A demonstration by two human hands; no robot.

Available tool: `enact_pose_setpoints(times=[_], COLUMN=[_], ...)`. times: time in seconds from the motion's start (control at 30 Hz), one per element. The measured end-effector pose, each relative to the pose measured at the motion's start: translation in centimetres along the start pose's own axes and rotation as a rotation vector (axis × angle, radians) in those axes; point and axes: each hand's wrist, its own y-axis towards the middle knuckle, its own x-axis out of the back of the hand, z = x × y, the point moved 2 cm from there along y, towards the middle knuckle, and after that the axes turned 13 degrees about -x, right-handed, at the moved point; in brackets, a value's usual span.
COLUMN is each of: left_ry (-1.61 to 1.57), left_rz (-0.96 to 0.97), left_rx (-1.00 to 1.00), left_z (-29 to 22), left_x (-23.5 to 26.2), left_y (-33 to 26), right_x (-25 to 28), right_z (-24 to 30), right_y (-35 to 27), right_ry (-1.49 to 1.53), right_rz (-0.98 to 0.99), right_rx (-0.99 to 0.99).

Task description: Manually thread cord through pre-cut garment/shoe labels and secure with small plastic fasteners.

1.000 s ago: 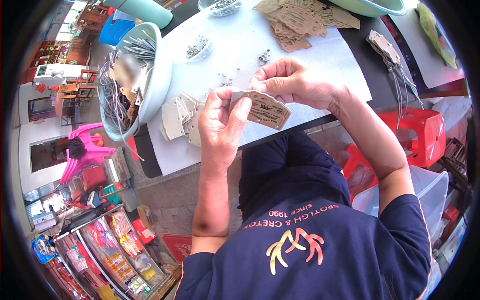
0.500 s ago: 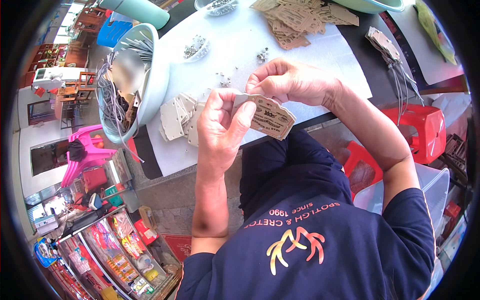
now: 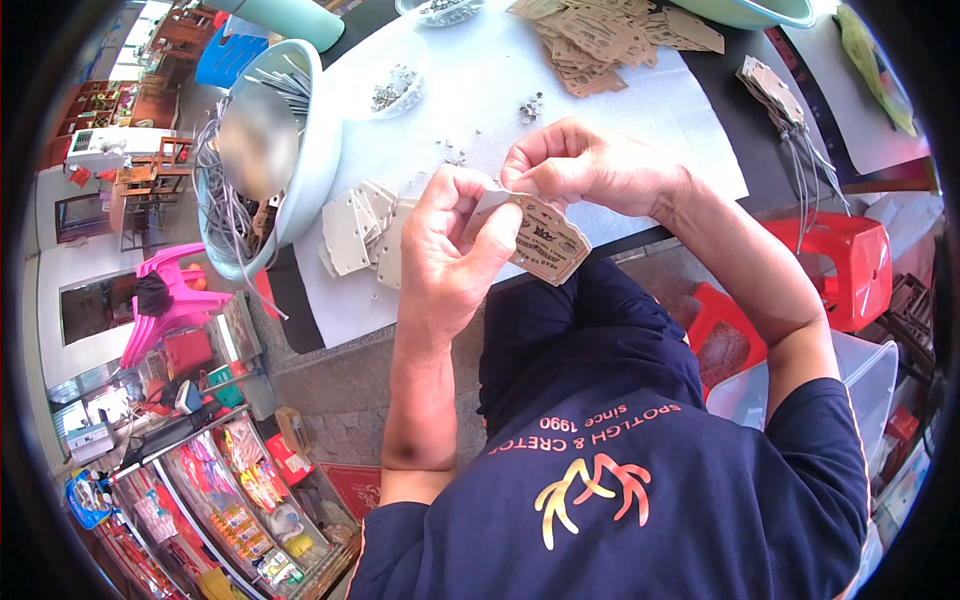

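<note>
A tan printed cardboard tag [image 3: 547,243] is held tilted near the table's front edge, between the thumb and fingers of my left hand [image 3: 452,240]. My right hand [image 3: 590,165] is pinched closed at the tag's upper edge, close to my left fingertips. Whatever sits inside that pinch is too small or hidden to name. Left of my left hand lies a loose stack of pale tags [image 3: 352,232], plain side up. Small metal fittings [image 3: 531,106] are scattered on the white sheet beyond my hands.
A pale green basin [image 3: 322,150] of grey cords stands at the left. Clear dishes of metal bits [image 3: 400,90] sit farther back. Tan tags are heaped [image 3: 590,45] at the far side; a corded tag bundle [image 3: 772,90] lies right. Red stools [image 3: 850,265] stand beyond my right arm.
Both hands and the tag have shifted slightly right. My left thumb now covers a bit more of the tag; both hands keep their pinch.
</note>
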Motion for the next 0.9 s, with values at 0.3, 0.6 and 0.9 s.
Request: enact_pose_setpoints(times=[0.3, 0.6, 0.9], left_ry=[0.041, 0.014, 0.122], left_rz=[-0.004, -0.077, -0.153], left_rx=[-0.044, -0.064, -0.104], left_z=[0.2, 0.6, 0.9], left_x=[0.0, -0.2, -0.6], left_y=[0.1, 0.4, 0.6], right_x=[0.0, 0.0, 0.2], right_z=[0.5, 0.5, -0.3], right_y=[-0.8, -1.4, -0.5], right_ry=[-0.104, -0.164, -0.195], right_rz=[0.035, 0.048, -0.067], right_rx=[0.062, 0.175, 0.241])
